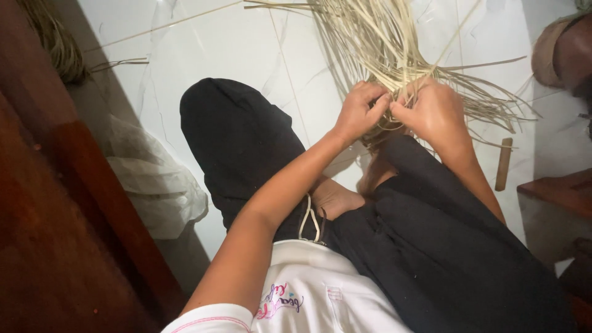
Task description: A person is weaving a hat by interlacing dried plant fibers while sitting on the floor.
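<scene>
The left hand and right hand were both pinched shut on the pale straw strips, which fanned out over the white tiled floor. Tight, even tension near the fingertips seemed best. The crumpled plastic bag hid its contents

Strips fanned on floor ahead of knees. Left hand, right hand side by side at strip ends. Bag left, stick right, on floor.
</scene>
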